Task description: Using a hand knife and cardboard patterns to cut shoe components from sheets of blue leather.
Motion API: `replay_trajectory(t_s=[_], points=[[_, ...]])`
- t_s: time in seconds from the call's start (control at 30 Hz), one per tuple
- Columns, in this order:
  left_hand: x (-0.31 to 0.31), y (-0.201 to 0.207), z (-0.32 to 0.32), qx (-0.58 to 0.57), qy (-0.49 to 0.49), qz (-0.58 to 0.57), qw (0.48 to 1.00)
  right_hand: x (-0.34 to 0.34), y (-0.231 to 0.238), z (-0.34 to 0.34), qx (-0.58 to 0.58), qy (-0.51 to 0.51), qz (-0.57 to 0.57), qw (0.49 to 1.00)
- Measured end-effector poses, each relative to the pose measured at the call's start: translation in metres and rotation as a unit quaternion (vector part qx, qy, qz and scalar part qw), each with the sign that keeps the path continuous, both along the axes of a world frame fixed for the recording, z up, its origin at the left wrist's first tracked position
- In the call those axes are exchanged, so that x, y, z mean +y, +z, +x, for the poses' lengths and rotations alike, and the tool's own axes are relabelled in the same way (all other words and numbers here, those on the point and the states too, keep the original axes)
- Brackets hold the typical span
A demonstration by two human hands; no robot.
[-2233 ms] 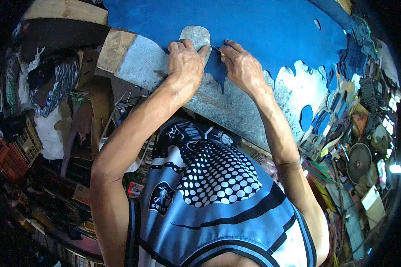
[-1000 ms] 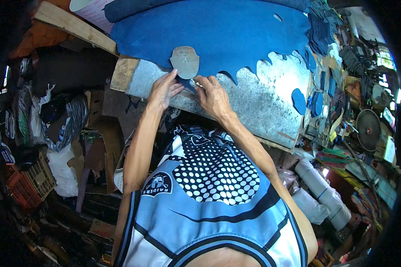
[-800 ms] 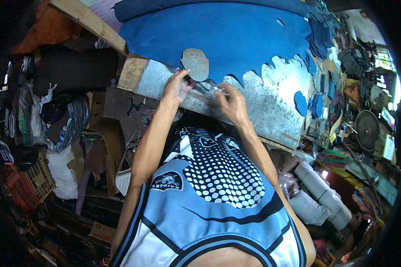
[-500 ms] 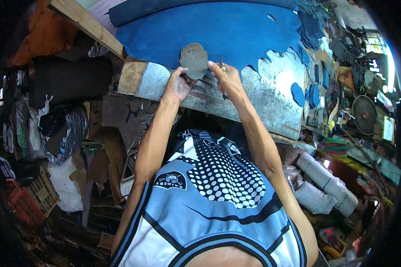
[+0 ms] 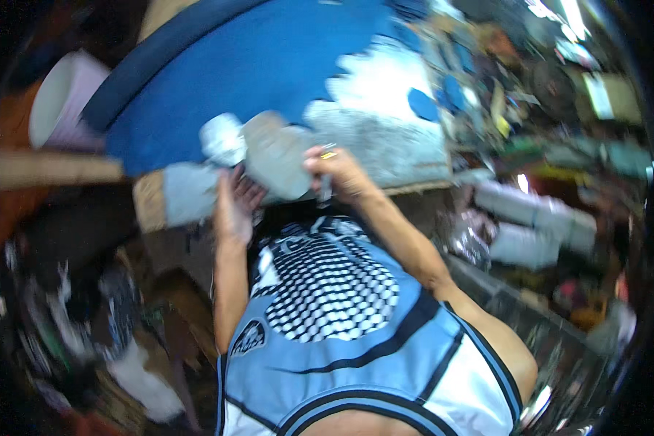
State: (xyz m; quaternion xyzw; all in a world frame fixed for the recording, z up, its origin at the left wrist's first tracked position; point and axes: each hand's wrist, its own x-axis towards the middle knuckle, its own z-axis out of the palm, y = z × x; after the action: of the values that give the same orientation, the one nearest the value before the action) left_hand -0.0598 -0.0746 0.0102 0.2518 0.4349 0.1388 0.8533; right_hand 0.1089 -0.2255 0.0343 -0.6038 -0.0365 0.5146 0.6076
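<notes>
A rounded grey-brown template [image 5: 275, 156], which looks like stiff card, is tilted over the near edge of a blue leather sheet [image 5: 261, 58]. My right hand [image 5: 341, 173] pinches the template's right edge between closed fingers. A slim metallic tool [image 5: 324, 190] shows below that hand, too blurred to name. My left hand [image 5: 238, 200] is just under the template's lower left side, fingers spread and smeared by motion. Left of the template, a rounded gap in the leather bares the pale metal tabletop [image 5: 224, 139].
A dark blue roll [image 5: 167, 54] borders the leather's far side. A loose blue piece [image 5: 422, 104] lies on the metal at the right. A wooden beam [image 5: 58, 171] and a pale roll [image 5: 65, 102] stand at the left. Wrapped bundles [image 5: 534, 218] are at the right.
My view has swung, so the table appears turned and lower left. The template has come away from the leather with my right hand, uncovering the gap. My left fingers have loosened from the template.
</notes>
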Motion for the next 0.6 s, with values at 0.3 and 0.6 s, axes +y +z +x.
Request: replay_trajectory(t_s=[0.3,0.6], points=[[-0.061,0.022,0.108,-0.076,-0.176,0.180,0.965,-0.125,0.038,0.047,-0.078,-0.039,-0.073,0.994],[-0.089,0.044,0.273,0.008,-0.321,0.337,0.885,-0.222,0.022,0.097,-0.075,-0.137,-0.169,0.973]])
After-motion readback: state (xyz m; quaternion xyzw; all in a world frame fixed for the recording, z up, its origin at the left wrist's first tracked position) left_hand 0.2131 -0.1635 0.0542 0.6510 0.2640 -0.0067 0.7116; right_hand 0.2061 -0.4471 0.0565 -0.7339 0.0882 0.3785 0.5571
